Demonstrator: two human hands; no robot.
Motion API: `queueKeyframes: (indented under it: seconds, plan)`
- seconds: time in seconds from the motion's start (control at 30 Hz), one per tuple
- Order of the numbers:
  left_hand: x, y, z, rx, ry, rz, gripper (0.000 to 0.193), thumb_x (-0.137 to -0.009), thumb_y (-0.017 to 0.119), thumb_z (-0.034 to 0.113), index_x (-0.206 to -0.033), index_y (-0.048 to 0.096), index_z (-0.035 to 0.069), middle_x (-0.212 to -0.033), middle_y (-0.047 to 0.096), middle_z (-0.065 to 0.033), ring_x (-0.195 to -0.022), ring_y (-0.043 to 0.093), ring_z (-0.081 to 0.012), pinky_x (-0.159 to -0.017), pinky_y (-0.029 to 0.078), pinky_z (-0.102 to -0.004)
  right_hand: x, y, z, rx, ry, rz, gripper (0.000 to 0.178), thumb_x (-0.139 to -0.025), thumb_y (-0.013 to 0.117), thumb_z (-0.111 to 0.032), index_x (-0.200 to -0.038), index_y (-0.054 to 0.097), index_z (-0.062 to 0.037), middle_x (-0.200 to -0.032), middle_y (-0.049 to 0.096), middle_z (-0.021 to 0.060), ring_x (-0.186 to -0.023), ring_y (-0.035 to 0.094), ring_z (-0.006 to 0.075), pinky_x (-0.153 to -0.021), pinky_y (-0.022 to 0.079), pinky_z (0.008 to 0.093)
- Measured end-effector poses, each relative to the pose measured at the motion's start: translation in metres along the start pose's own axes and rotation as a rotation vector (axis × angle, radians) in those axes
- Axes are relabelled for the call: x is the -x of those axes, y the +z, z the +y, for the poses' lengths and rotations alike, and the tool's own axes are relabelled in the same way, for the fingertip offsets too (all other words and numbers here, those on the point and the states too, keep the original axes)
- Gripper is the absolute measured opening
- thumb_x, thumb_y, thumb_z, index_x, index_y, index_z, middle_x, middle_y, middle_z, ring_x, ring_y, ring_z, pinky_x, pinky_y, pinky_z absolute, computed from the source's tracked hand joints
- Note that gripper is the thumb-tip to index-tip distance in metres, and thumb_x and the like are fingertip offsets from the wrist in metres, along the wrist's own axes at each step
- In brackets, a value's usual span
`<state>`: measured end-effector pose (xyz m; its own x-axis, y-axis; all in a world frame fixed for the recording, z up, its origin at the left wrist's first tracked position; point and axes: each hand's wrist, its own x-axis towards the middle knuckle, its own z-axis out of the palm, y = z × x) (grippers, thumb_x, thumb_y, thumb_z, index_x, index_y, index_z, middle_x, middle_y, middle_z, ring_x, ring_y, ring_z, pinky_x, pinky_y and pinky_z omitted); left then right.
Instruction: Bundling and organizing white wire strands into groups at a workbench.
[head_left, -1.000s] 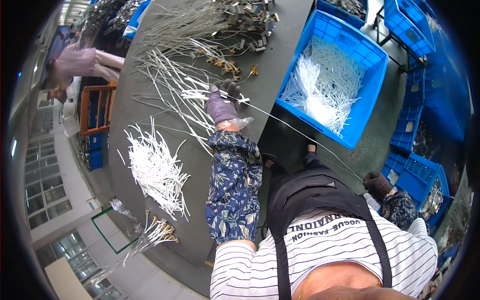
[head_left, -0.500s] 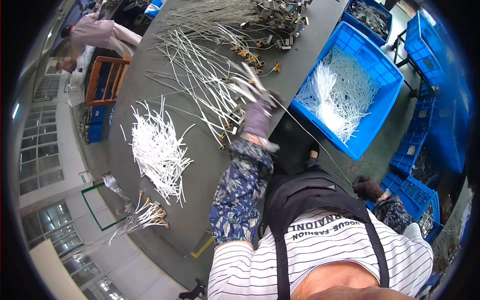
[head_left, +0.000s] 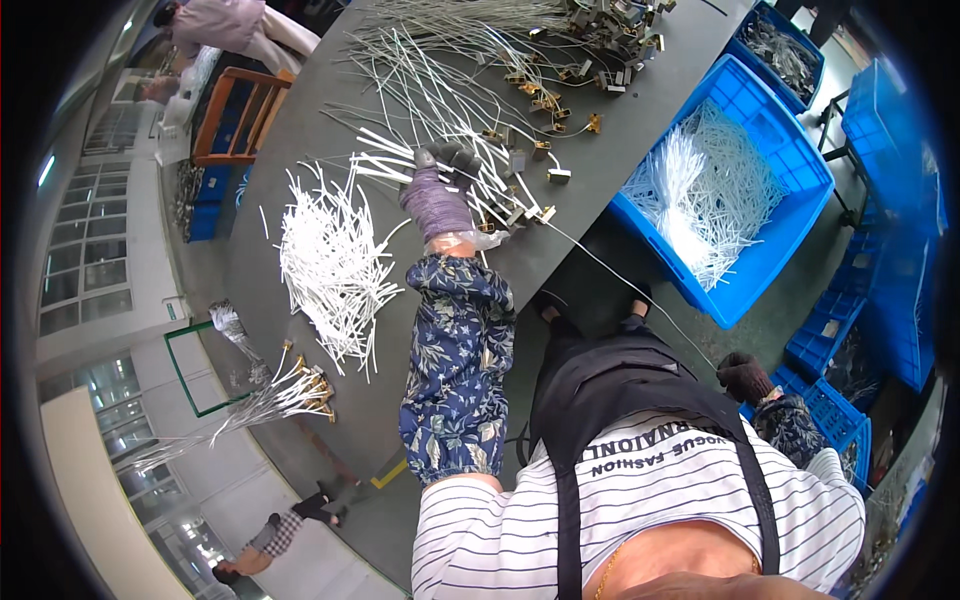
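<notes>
My left hand [head_left: 438, 195], in a purple glove with dark fingertips, is closed on a small bunch of short white tubes [head_left: 385, 160] above the table. Beneath and beside it lie thin wires with white sleeves and small metal-ended parts [head_left: 508, 212]. A single long grey wire [head_left: 630, 275] runs from a part near the table's edge down to my right hand [head_left: 745, 380]. That hand, in a dark brown glove, is low at the right with its fingers curled round the wire's end. A heap of loose white tubes [head_left: 335, 270] lies left of my left hand.
Across the grey table [head_left: 570, 195], more wires with metal blocks [head_left: 610, 50] are piled at the far side. A finished-looking bundle [head_left: 300, 390] rests at the near left edge. Right of the table stands a blue crate [head_left: 800, 165] of white tubes. Other people [head_left: 235, 30] are farther off.
My left hand has moved left with the white tubes, away from the table's edge. My right hand stays low at the right with the wire. A distant person has come into view at lower left.
</notes>
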<state>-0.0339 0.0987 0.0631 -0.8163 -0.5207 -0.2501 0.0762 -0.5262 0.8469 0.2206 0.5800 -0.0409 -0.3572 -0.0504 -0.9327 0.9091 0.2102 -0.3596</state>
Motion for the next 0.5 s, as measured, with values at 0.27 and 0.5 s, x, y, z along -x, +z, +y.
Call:
queueKeyframes:
  seconds: [0.27, 0.5]
  plan:
    - [-0.001, -0.004, 0.002, 0.002, 0.0, 0.052, 0.028, -0.092, 0.058, 0.027, -0.102, 0.054, 0.002, -0.09, 0.063, -0.0131, -0.074, 0.064, -0.0232, -0.065, 0.06, -0.0375, 0.003, -0.005, 0.001, 0.016, -0.029, 0.006, 0.009, -0.075, 0.066, -0.008, -0.078, 0.059, -0.0048, -0.058, 0.053, 0.004, -0.042, 0.046, 0.013, -0.036, 0.031, 0.028]
    - [0.038, -0.023, -0.056, -0.898, 0.374, -0.525, 0.018, -0.095, 0.051, 0.022, -0.096, 0.063, 0.009, -0.085, 0.066, -0.0066, -0.075, 0.065, -0.019, -0.066, 0.055, -0.0368, 0.008, 0.013, -0.018, -0.046, -0.058, -0.012, 0.009, -0.074, 0.066, -0.009, -0.077, 0.058, -0.0048, -0.057, 0.052, 0.004, -0.042, 0.046, 0.0137, -0.037, 0.033, 0.028]
